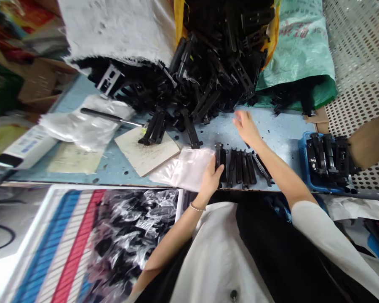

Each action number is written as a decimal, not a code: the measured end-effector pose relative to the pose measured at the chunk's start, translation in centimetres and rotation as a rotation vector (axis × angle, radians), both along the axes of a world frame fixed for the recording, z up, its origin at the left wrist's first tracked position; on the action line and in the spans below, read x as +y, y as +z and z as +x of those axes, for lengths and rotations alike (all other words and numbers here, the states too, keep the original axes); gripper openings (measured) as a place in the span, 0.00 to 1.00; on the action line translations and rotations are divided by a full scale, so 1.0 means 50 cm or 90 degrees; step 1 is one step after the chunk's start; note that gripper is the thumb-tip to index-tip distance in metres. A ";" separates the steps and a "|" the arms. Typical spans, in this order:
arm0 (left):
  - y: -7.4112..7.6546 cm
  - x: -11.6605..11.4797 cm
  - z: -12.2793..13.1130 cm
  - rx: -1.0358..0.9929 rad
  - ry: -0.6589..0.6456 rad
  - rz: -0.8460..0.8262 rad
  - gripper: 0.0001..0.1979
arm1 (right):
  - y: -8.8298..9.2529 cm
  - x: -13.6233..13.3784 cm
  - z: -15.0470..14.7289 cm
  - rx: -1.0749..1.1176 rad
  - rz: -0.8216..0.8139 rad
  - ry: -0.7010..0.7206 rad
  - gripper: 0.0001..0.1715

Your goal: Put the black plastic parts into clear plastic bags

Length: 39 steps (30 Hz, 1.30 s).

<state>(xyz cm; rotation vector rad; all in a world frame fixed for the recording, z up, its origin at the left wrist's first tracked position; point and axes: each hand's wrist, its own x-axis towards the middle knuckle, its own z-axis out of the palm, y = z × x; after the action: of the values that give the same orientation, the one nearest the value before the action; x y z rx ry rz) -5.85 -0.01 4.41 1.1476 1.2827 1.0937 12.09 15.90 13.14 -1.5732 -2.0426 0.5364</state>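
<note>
At the table's front edge, my left hand (210,179) has its thumb and fingers closed around the leftmost black plastic part (220,152) of a short row. Several similar long black parts (243,167) lie side by side to its right. Clear plastic bags (194,166) lie flat just left of that hand. My right hand (246,128) is over the blue table, fingers apart and slightly blurred, holding nothing that I can see. It is just in front of a big heap of black parts (205,94).
White (123,29) and green (298,50) woven sacks back the heap. A blue basket (303,158) of black parts stands right. Left are a pale board (145,153), a black-handled screwdriver (101,114) and a white box (28,147). Below left, a crate (44,227) adjoins bagged parts (129,235).
</note>
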 end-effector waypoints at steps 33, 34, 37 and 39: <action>0.179 0.028 0.036 -0.083 -0.024 0.064 0.27 | 0.091 -0.201 0.041 0.064 0.162 0.111 0.25; 0.181 0.021 0.034 -0.035 -0.039 0.098 0.30 | 0.089 -0.195 0.028 0.060 0.177 0.120 0.25; 0.183 0.009 0.025 0.059 -0.067 0.184 0.36 | 0.070 -0.195 -0.009 0.162 0.106 0.112 0.27; 0.178 0.009 0.015 0.100 -0.073 0.194 0.38 | 0.056 -0.205 -0.020 0.259 -0.006 0.100 0.27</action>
<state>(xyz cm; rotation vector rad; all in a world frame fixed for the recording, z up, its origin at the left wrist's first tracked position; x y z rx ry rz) -5.09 0.43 13.30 1.5420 1.1791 1.1578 11.10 5.65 15.95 -1.1941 -1.8560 0.8484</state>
